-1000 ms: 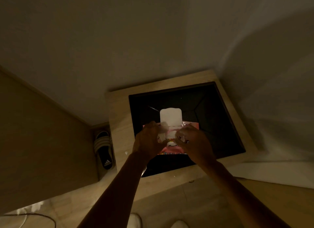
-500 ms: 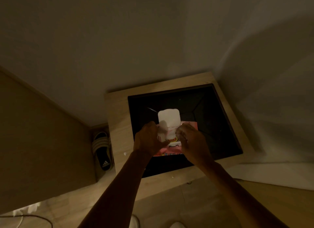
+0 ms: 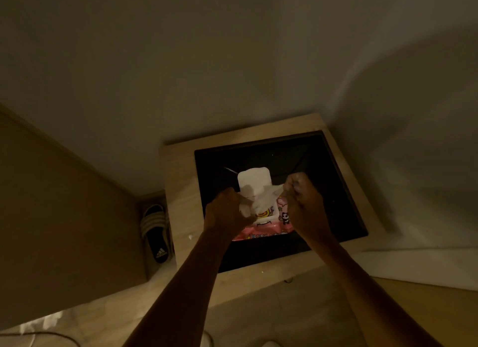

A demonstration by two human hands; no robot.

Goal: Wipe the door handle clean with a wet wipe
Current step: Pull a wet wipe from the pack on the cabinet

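My left hand [image 3: 227, 212] pinned the pack [image 3: 266, 222] on the bench [image 3: 181, 191] while my right hand [image 3: 302, 199] pinched the wipe [image 3: 266, 195], half out. Pulling too hard risked tearing it, or dragging extra sheets along!

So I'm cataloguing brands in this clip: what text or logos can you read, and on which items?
"PLAYFUL": near edge of the pink wet wipe pack; the words after it are cut off or blurred.
Three-stripe logo with a word under it: on the black slide sandal; the lettering is too small to read.
Nothing else legible.
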